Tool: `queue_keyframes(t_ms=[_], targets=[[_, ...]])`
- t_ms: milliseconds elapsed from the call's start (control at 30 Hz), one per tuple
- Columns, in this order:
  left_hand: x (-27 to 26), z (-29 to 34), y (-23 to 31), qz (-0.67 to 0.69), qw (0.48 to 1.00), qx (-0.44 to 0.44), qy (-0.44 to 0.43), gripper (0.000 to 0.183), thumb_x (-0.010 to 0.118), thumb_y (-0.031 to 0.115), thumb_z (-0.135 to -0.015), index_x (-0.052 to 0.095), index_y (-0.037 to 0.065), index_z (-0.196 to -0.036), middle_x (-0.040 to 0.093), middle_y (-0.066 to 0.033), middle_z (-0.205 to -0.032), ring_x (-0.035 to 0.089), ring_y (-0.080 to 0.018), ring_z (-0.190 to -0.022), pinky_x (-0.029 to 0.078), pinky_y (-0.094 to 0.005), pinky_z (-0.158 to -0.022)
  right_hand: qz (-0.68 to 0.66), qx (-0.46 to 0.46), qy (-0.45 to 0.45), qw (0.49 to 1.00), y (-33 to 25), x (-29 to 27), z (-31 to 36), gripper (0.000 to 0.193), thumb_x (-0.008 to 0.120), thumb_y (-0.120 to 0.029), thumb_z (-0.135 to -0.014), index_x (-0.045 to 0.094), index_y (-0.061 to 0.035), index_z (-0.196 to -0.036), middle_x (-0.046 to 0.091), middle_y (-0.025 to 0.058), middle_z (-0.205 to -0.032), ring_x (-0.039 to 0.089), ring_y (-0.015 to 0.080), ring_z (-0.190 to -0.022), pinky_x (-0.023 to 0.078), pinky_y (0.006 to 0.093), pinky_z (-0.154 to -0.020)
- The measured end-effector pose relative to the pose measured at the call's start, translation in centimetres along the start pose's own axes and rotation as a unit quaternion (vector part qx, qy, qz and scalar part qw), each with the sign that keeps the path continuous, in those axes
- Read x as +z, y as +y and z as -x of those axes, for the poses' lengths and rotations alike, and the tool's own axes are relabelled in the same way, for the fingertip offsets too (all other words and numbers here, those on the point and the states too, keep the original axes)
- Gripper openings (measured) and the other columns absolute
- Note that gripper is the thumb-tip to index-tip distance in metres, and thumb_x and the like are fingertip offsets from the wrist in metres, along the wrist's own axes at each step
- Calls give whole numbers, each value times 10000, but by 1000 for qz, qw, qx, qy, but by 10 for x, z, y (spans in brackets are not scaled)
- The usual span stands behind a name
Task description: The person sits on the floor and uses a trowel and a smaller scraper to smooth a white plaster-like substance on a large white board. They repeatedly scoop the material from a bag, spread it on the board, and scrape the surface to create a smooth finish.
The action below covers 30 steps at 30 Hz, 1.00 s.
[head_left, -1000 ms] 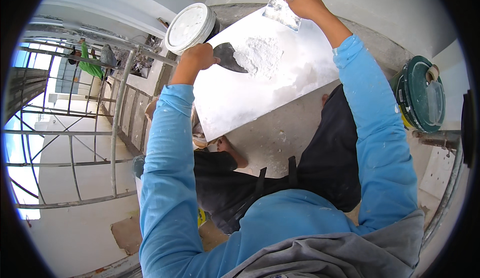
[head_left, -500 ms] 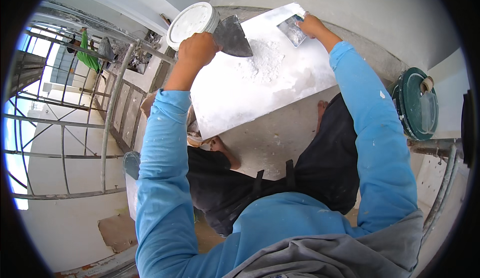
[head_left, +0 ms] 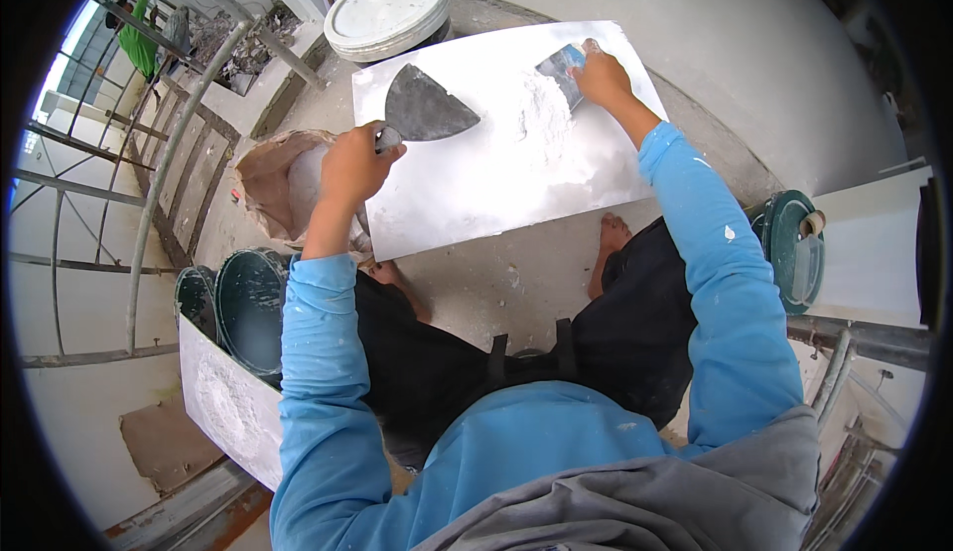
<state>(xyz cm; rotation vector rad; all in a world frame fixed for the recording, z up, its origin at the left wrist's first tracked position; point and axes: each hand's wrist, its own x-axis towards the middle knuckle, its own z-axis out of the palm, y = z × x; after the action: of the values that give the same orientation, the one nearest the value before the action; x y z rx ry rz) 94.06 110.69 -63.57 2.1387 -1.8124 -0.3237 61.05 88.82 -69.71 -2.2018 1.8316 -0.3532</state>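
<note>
My left hand grips the short handle of a wide trowel. Its dark, fan-shaped blade lies over the left part of a white board. Closed around a rectangular plastering trowel with some blue on it, my right hand is at the board's far right. That trowel's blade meets the edge of a heap of white powder, which sits between the two tools. Glare on the board hides part of the heap's outline.
A white lidded bucket stands behind the board. An open paper bag lies left, near dark green buckets and a second powdery board. Scaffold pipes rise at left; another green bucket is at right.
My left hand has drawn the wide trowel leftward, away from the powder. My right trowel has come to the heap's edge. The view has shifted, showing the paper bag and left buckets more fully.
</note>
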Motion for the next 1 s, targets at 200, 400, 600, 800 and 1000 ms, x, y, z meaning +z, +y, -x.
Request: queue_keyframes(t_ms=[200, 400, 600, 800, 1000], targets=[[-21, 13, 5, -28, 999, -7, 18, 383, 770, 330, -854, 743, 71, -1135, 745, -209, -951, 721, -377, -923, 557, -467, -806, 34, -8, 90, 995, -19, -29, 24, 684, 692, -338, -931, 458, 10, -1472, 723, 249, -1099, 709, 405, -1000, 561, 473, -853], [-37, 26, 3, 29, 999, -15, 10, 424, 760, 322, -853, 722, 20, -1149, 728, -247, -979, 700, -409, -960, 537, -461, -853, -136, 215, -5, 967, 110, 19, 28, 541, 793, -335, -872, 601, 83, -1156, 688, 170, -904, 648, 259, -722, 497, 373, -579], [-40, 41, -5, 17, 999, 8, 46, 347, 769, 326, -866, 745, 51, -1077, 743, -200, -909, 721, -380, -888, 553, -477, -778, -284, 229, 29, 931, 66, 43, 86, 394, 776, -236, -909, 593, 68, -1080, 697, 123, -823, 667, 158, -554, 456, 277, -417], [-38, 39, -11, 22, 999, 17, 33, 365, 760, 329, -876, 737, 37, -1093, 735, -216, -938, 712, -391, -924, 548, -475, -799, -163, 97, 52, 980, -10, 15, 70, 466, 719, -220, -902, 538, 120, -1166, 720, 186, -782, 715, 219, -582, 542, 309, -532], [-51, 51, -6, 21, 999, -11, 28, 455, 755, 340, -876, 704, 26, -1203, 719, -241, -1030, 686, -403, -1018, 535, -458, -872, -222, 120, 45, 967, -32, -23, 82, 493, 675, -228, -900, 517, 111, -1221, 730, 194, -865, 743, 241, -680, 544, 319, -533]])
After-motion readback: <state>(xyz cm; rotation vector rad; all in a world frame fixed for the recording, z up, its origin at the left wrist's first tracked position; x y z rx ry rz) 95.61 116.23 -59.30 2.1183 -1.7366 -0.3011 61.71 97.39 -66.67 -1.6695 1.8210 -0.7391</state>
